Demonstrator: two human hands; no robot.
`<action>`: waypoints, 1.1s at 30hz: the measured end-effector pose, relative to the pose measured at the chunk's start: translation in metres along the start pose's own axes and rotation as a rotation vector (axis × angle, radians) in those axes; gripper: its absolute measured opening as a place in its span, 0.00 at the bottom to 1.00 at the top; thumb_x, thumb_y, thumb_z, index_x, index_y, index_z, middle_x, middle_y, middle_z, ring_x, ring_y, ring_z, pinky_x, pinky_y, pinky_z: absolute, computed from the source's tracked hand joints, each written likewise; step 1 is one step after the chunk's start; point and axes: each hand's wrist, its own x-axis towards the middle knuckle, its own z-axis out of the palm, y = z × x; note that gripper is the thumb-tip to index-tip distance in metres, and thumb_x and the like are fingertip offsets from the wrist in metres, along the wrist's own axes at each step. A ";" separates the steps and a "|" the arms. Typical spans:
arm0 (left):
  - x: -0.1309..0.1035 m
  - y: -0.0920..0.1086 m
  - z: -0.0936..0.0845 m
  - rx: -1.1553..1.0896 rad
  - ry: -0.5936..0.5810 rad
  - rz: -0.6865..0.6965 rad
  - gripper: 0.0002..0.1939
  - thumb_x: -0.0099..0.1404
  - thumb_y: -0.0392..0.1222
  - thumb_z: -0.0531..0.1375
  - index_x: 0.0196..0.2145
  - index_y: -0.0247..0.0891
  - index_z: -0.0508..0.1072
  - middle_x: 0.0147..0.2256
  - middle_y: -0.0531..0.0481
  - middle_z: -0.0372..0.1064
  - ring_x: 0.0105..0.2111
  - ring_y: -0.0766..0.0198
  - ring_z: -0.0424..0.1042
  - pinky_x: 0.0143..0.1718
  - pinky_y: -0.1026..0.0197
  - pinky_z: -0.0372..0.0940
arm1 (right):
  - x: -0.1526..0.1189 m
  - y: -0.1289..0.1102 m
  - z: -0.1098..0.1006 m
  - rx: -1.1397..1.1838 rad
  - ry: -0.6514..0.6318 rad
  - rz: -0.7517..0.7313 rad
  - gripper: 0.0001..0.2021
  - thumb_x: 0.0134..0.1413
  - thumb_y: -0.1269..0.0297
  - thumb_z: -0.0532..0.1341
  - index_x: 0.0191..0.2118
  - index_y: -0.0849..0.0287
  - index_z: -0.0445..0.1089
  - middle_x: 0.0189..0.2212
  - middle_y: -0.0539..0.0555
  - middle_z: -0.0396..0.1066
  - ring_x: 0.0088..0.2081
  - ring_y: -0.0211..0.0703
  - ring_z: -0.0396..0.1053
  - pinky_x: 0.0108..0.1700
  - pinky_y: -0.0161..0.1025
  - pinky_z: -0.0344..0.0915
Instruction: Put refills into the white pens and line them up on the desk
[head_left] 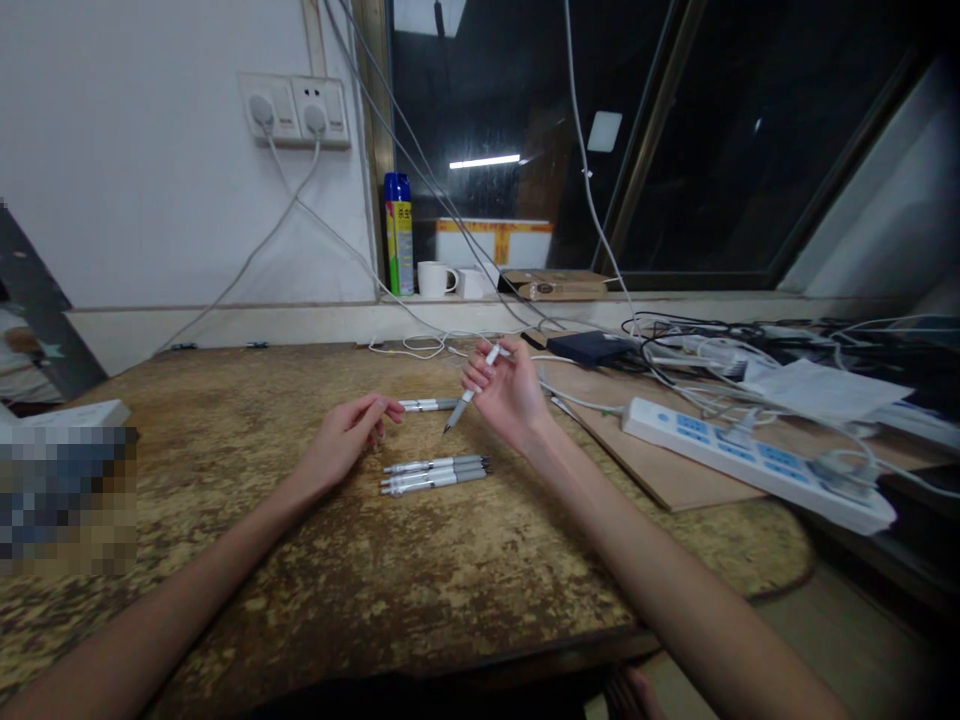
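My right hand (510,390) is raised over the worn wooden table (420,590), its fingers wrapped round a white and grey pen (466,397) that tilts with its dark tip down to the left. Behind that tip lie white and grey pens (429,405), side by side. My left hand (360,422) is at their left end, its fingers close together near the pen ends; whether it grips one is hard to make out. Nearer to me, several similar pens (435,475) lie in a row, grey ends to the right.
On the right, a white power strip (750,460) and a brown board (660,465) lie beside tangled cables (720,350). A dark box (589,347) sits behind. A spray can (399,235) and a white mug (435,279) stand on the window sill.
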 end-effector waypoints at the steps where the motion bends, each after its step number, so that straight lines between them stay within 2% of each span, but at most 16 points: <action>1: 0.000 0.000 0.000 0.005 0.001 0.001 0.24 0.72 0.57 0.52 0.44 0.37 0.78 0.39 0.45 0.77 0.31 0.61 0.69 0.34 0.61 0.63 | -0.001 0.000 0.000 -0.009 0.001 -0.002 0.14 0.64 0.52 0.53 0.30 0.54 0.61 0.21 0.44 0.42 0.22 0.39 0.44 0.26 0.35 0.56; 4: 0.000 -0.001 0.000 0.013 -0.001 -0.002 0.24 0.72 0.57 0.52 0.44 0.36 0.78 0.39 0.45 0.77 0.31 0.61 0.69 0.33 0.61 0.63 | -0.002 -0.002 0.001 -0.012 0.008 -0.004 0.15 0.64 0.50 0.53 0.31 0.54 0.63 0.21 0.45 0.43 0.22 0.39 0.45 0.27 0.35 0.58; 10: 0.000 -0.001 0.000 0.025 -0.025 0.012 0.24 0.73 0.56 0.51 0.45 0.35 0.78 0.39 0.45 0.76 0.31 0.61 0.68 0.33 0.61 0.63 | -0.002 -0.001 0.003 -0.003 0.005 -0.009 0.13 0.65 0.56 0.52 0.31 0.55 0.64 0.21 0.45 0.41 0.22 0.39 0.43 0.26 0.34 0.55; 23: 0.000 -0.003 0.002 0.013 -0.041 0.007 0.23 0.73 0.56 0.51 0.44 0.36 0.78 0.38 0.46 0.76 0.30 0.62 0.68 0.32 0.61 0.64 | -0.002 -0.004 -0.001 -0.029 0.010 -0.041 0.15 0.65 0.51 0.51 0.32 0.54 0.64 0.22 0.45 0.43 0.23 0.39 0.45 0.28 0.36 0.57; 28: 0.000 -0.002 0.002 0.016 -0.046 -0.007 0.22 0.73 0.55 0.51 0.44 0.36 0.78 0.38 0.46 0.76 0.29 0.63 0.67 0.32 0.62 0.63 | -0.002 -0.005 -0.001 0.015 -0.019 -0.035 0.13 0.66 0.56 0.51 0.32 0.55 0.64 0.22 0.45 0.41 0.22 0.39 0.45 0.26 0.34 0.57; 33: 0.000 -0.001 0.002 0.029 -0.042 -0.005 0.24 0.73 0.56 0.51 0.43 0.36 0.79 0.39 0.45 0.76 0.30 0.62 0.68 0.33 0.61 0.64 | -0.002 -0.005 0.000 0.030 -0.020 -0.041 0.13 0.66 0.55 0.52 0.32 0.55 0.64 0.21 0.45 0.42 0.22 0.38 0.45 0.26 0.35 0.57</action>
